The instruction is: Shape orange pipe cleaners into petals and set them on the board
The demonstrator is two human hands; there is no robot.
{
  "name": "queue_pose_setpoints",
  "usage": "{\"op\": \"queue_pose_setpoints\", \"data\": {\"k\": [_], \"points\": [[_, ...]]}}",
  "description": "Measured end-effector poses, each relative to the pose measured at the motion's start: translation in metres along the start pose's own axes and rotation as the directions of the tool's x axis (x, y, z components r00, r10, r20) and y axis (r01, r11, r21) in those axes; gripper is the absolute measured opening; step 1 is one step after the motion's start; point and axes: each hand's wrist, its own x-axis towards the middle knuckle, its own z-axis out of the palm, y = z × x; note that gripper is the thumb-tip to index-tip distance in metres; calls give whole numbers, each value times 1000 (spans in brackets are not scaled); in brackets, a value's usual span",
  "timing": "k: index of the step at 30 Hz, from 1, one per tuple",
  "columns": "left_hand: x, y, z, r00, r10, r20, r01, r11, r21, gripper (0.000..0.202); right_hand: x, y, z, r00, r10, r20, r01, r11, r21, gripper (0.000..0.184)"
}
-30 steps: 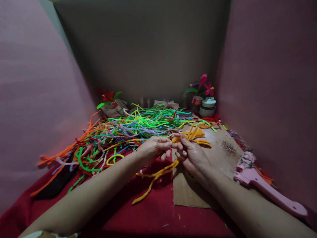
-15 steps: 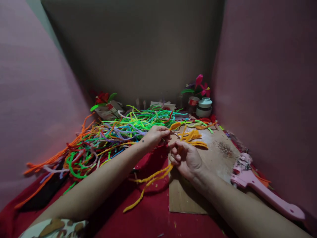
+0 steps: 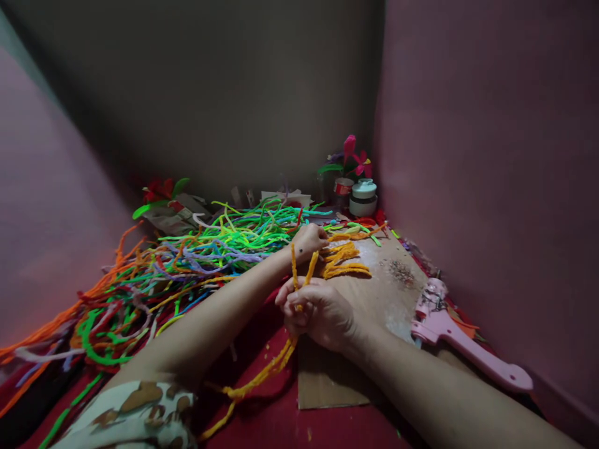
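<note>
My right hand point(image 3: 318, 308) is closed around a few orange-yellow pipe cleaners point(image 3: 276, 365). Two of their ends stick up above the fingers, and the long tails hang down to the lower left. Farther off, my left hand point(image 3: 311, 242) reaches over the far left part of a board, its fingers curled and partly hidden. Right by its fingertips lie orange pipe cleaner strips point(image 3: 350, 236). A bunch of short orange folded pieces point(image 3: 346, 269) rests on the board between the two hands.
A large heap of coloured pipe cleaners point(image 3: 224, 249) spreads across the left. On the right, a pink glue gun point(image 3: 463, 343) lies over the edge of the brown board point(image 3: 332, 380). Behind stand a pale lidded jar point(image 3: 364, 198) and pink artificial flowers point(image 3: 358, 159). Red cloth point(image 3: 253, 411) covers the surface.
The view has turned right. My left hand has moved away from my right hand to the strips at the board's far side. Two pipe cleaner ends now point up from my right hand.
</note>
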Motion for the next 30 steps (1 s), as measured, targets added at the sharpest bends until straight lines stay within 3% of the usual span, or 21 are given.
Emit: {"op": "queue_pose_setpoints", "data": {"k": [6, 11, 14, 17, 18, 19, 21, 24, 27, 28, 30], "points": [[1, -1, 8, 1000, 17, 13, -18, 998, 64, 19, 0, -1, 0, 1000, -18, -2, 18, 999, 27, 18], [-5, -4, 1, 997, 75, -34, -74, 997, 12, 18, 0, 1, -1, 997, -82, -2, 82, 989, 122, 19], [-21, -4, -12, 991, 87, -101, -95, 993, -73, 20, 2, 3, -2, 993, -117, -22, 120, 979, 167, 14], [-53, -3, -29, 994, 41, -97, -59, 979, -194, 26, 5, 5, -5, 990, -132, -39, 137, 976, 171, 11], [-66, -2, -33, 997, 13, -71, -31, 965, -259, 28, 6, 6, -6, 990, -140, -36, 144, 975, 167, 12], [-80, -2, -37, 997, -70, -20, 54, 899, -435, 29, 7, 7, -7, 988, -153, -27, 155, 975, 158, 13], [-107, -1, -42, 979, -125, 160, 199, 748, -633, 33, 10, 10, -10, 981, -195, -9, 194, 972, 132, 17], [-141, -2, -41, 956, -133, 262, 290, 576, -764, 33, 10, 12, -10, 967, -253, -21, 254, 962, 98, 20], [-164, -2, -36, 896, -186, 404, 445, 402, -801, 47, 8, 10, -6, 960, -269, -73, 275, 958, 81, 20], [-169, -1, -35, 865, -182, 467, 500, 384, -777, 52, 7, 8, -5, 958, -272, -95, 280, 957, 82, 19], [-179, 0, -35, 816, -150, 558, 560, 444, -700, 54, 5, 4, -2, 953, -269, -139, 282, 956, 83, 16]]}}
